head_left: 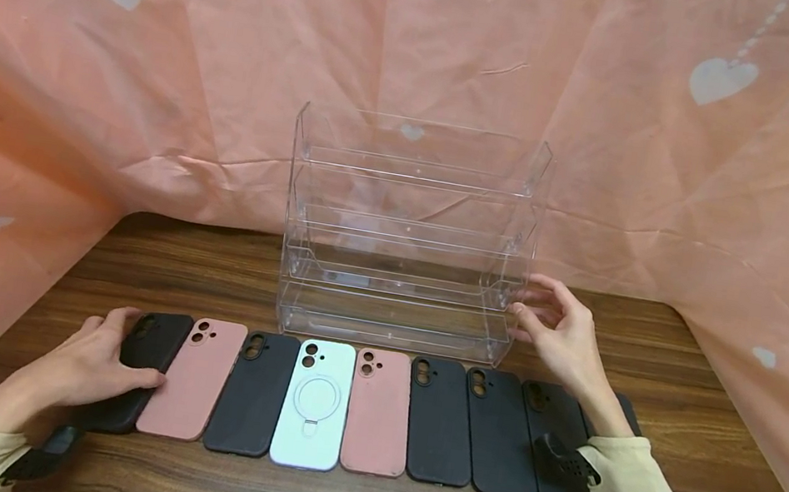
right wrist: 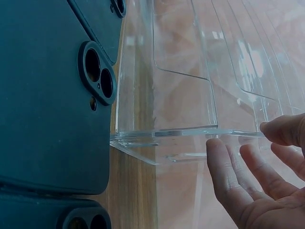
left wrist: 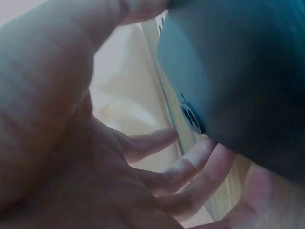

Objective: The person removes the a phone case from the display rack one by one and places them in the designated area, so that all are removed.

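Note:
At the left end of a row of phone cases, my left hand (head_left: 75,363) grips a black phone case (head_left: 157,343). Its thumb reaches across to the right edge, and its fingers curl at the opposite edge in the left wrist view. A pink phone case (head_left: 193,386) lies beside the thumb. My right hand (head_left: 565,346) is at the right side of a clear tiered display rack (head_left: 389,335). The fingers extend along the rack's side panel, and the thumb is near the panel's edge; firm contact is hard to judge.
More cases continue the row in front of the rack: a black case (head_left: 251,407), a white case with a ring (head_left: 307,446), another pink case (head_left: 377,420) and several black cases (head_left: 440,429). They lie on a wooden table (head_left: 180,481), with a pink curtain (head_left: 240,48) around it.

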`<state>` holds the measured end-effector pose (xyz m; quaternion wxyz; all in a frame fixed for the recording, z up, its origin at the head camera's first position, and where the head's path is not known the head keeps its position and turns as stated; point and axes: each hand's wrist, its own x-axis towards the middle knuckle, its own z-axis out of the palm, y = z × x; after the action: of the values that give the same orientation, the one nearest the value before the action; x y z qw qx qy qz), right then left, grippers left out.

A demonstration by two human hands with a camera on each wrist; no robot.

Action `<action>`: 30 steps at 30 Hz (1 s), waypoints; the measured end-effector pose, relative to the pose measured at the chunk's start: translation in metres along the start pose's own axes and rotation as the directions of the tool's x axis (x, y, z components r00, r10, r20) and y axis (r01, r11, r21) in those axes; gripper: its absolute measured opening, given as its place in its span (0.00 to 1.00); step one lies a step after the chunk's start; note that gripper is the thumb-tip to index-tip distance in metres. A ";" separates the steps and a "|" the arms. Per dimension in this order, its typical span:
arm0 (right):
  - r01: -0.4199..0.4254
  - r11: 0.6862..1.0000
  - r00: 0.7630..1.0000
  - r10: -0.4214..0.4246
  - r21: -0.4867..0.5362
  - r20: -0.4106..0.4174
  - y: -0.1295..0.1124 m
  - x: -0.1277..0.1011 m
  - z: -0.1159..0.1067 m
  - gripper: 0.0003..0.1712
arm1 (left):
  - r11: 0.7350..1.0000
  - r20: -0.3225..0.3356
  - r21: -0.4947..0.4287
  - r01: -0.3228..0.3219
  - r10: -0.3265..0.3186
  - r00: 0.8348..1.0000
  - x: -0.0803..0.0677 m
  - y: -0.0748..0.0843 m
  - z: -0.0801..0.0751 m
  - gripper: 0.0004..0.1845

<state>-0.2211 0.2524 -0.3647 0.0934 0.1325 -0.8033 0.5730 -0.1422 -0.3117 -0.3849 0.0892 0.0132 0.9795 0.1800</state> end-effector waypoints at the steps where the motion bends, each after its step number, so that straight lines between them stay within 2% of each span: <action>1: -0.002 1.000 1.000 0.002 0.001 0.001 0.000 0.000 0.000 0.26 | 1.000 -0.006 -0.003 0.003 -0.003 1.000 0.000 -0.001 -0.001 0.59; 5: -0.005 1.000 1.000 0.005 0.005 0.001 0.000 0.000 0.001 0.26 | 1.000 -0.041 -0.019 -0.002 0.002 0.999 0.000 -0.008 -0.003 0.57; 10: -0.002 1.000 1.000 0.002 0.000 -0.002 -0.001 0.000 0.001 0.26 | 0.998 -0.076 -0.044 -0.037 0.033 0.997 0.002 -0.013 0.003 0.52; 17: -0.003 1.000 1.000 0.003 0.004 -0.002 -0.001 0.000 0.002 0.27 | 0.992 -0.045 -0.105 -0.073 0.068 0.997 0.002 -0.023 0.002 0.42; 24: -0.006 1.000 1.000 0.006 0.024 -0.006 -0.002 0.001 0.002 0.27 | 0.980 -0.015 -0.173 -0.101 0.100 0.995 0.001 -0.036 0.003 0.40; 30: -0.021 1.000 1.000 0.021 -0.012 -0.001 -0.002 0.001 0.001 0.28 | 0.979 -0.018 -0.180 -0.100 0.099 0.995 0.002 -0.038 0.000 0.39</action>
<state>-0.2211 0.2508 -0.3629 0.0886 0.1234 -0.8081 0.5691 -0.1443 -0.3468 -0.3983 0.0765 0.0533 0.9577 0.2724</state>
